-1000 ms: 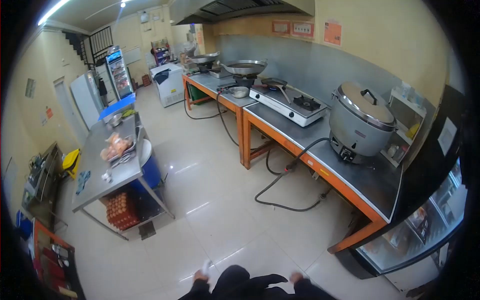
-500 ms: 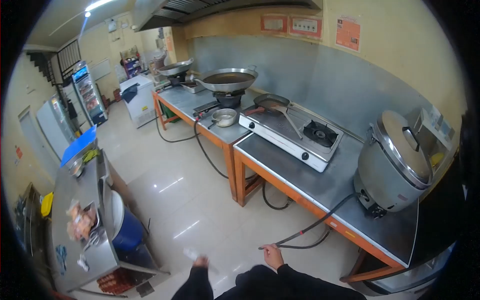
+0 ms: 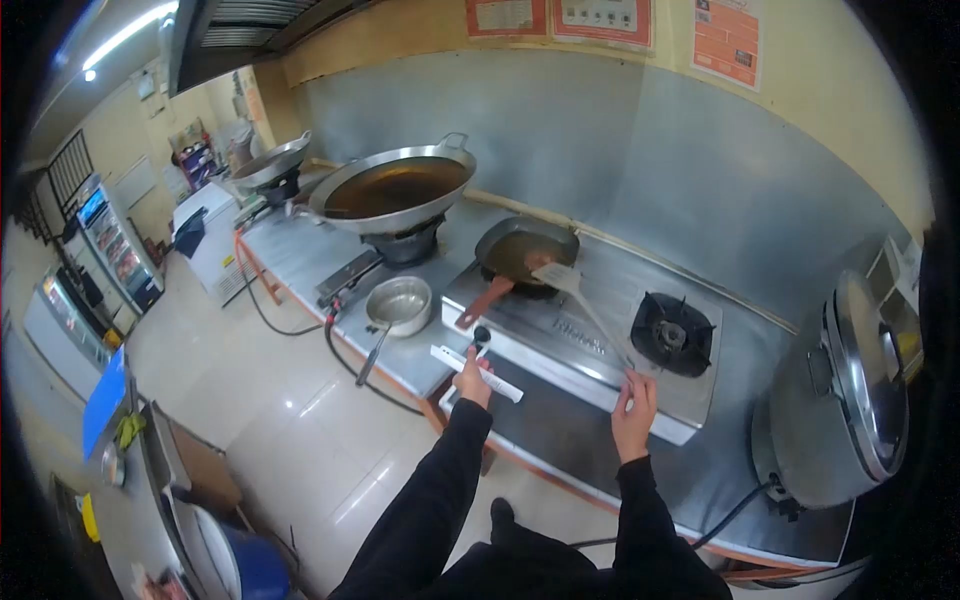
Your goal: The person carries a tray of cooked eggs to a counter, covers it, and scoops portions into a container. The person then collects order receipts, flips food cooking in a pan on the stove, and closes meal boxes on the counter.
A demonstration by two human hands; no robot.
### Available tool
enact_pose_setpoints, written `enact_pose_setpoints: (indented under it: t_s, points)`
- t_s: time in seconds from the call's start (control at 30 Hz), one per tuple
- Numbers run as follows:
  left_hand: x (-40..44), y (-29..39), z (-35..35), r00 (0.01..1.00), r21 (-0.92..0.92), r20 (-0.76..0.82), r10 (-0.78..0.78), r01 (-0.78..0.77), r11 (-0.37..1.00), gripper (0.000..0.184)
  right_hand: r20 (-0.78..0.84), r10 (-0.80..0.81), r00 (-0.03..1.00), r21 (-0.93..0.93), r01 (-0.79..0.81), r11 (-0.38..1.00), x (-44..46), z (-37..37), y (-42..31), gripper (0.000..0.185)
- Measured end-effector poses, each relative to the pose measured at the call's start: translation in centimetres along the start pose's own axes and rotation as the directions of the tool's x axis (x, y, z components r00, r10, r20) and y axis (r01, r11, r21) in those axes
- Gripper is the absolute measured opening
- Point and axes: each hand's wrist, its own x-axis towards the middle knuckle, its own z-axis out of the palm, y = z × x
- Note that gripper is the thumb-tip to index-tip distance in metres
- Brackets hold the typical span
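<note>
My left hand [image 3: 473, 383] is closed around a long, flat white strip [image 3: 505, 388] with small dark marks, whose exact kind I cannot make out. It is in front of the black left knob [image 3: 482, 336] of the gas stove [image 3: 575, 345]; whether a finger touches the knob is unclear. With bent fingers, my right hand [image 3: 634, 412] pinches the handle end of a metal spatula [image 3: 590, 305]. The spatula's slotted blade rests on the rim of a square frying pan [image 3: 508, 250] containing brownish liquid. A reddish-brown handle sticks out from the pan toward me.
Left of the stove are a small metal saucepan [image 3: 399, 305] and a large wok [image 3: 440, 185] of dark oil on a burner. A bare burner [image 3: 672, 335] occupies the stove's right side. A large rice cooker [image 3: 815, 430] stands at the right. Hoses hang below the counter.
I have moved nearer the stove, and the view has shifted. Both hands have risen from low over the floor; my right hand now grips the spatula, and the left holds the white strip near the knob.
</note>
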Motion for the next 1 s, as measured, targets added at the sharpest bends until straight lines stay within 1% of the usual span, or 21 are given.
enact_pose_setpoints:
  t_s: [0.03,0.07,0.17,0.2,0.3,0.33,0.4,0.43,0.47,0.57,0.6,0.7,0.73,0.83,0.93,1.0]
  points:
    - [2.4,0.6,1.0,1.0,0.006,-0.02,0.008,-0.007,1.0,0.038,0.004,0.021,1.0,0.006,-0.021,1.0,1.9,2.3,0.3,0.024]
    - [4.0,0.8,1.9,0.998,0.049,-0.067,0.015,-0.012,0.999,0.038,0.042,-0.101,0.994,-0.126,0.106,0.986,3.6,4.0,1.3,0.034]
    - [7.6,0.8,3.0,0.997,0.118,-0.057,0.049,-0.042,0.992,0.036,0.083,-0.113,0.99,-0.25,0.13,0.96,5.8,8.8,2.7,0.046]
    - [8.2,0.3,3.0,0.997,0.113,-0.007,0.071,-0.07,0.991,0.031,0.137,-0.047,0.989,-0.267,0.083,0.96,5.9,10.0,3.9,0.054]
    - [8.4,0.2,4.1,0.98,0.139,-0.073,0.187,-0.175,0.975,0.017,0.182,-0.015,0.983,-0.363,0.081,0.928,6.6,11.7,4.3,0.053]
    - [8.6,0.7,4.0,0.988,0.158,-0.084,0.132,-0.117,0.98,0.025,0.175,-0.014,0.985,-0.372,0.079,0.925,6.7,12.2,4.4,0.051]
    - [8.4,0.9,4.1,0.981,0.163,-0.026,0.193,-0.186,0.969,0.024,0.16,-0.013,0.987,-0.389,0.075,0.918,6.9,12.8,5.0,0.049]
    - [8.1,1.0,4.1,0.975,0.164,0.004,0.222,-0.22,0.962,0.024,0.172,0.015,0.985,-0.382,0.052,0.923,7.2,13.1,5.4,0.046]
    - [7.9,1.1,4.1,0.965,0.244,0.018,0.261,-0.258,0.935,0.025,0.184,0.044,0.982,-0.376,0.029,0.926,7.5,13.4,5.8,0.044]
    - [6.8,1.7,4.8,0.927,0.252,0.099,0.363,-0.376,0.892,0.027,0.208,0.129,0.969,-0.341,-0.052,0.939,8.4,13.4,5.4,0.039]
    - [6.2,2.0,4.6,0.931,0.325,0.115,0.345,-0.364,0.873,0.032,0.215,0.157,0.964,-0.326,-0.081,0.942,8.6,13.3,4.9,0.038]
    - [10.2,0.4,2.3,0.807,0.489,0.278,0.521,-0.585,0.647,0.037,0.194,0.144,0.97,-0.328,-0.074,0.942,9.1,12.9,2.6,0.039]
    - [8.7,1.4,2.8,0.787,0.517,0.281,0.55,-0.607,0.604,0.039,0.185,0.138,0.973,-0.341,-0.068,0.937,9.5,12.5,1.4,0.039]
    - [7.2,2.8,2.8,0.741,0.632,0.352,0.571,-0.638,0.439,0.039,0.169,0.127,0.977,-0.394,-0.051,0.918,11.1,11.3,-2.7,0.038]
    - [7.7,3.1,2.2,0.746,0.621,0.417,0.519,-0.651,0.438,0.039,0.183,0.126,0.975,-0.467,-0.026,0.884,12.0,10.5,-5.5,0.038]
    - [9.1,2.8,1.4,0.716,0.575,0.453,0.531,-0.69,0.44,0.038,0.208,0.116,0.971,-0.507,0.006,0.862,12.5,10.4,-7.0,0.038]
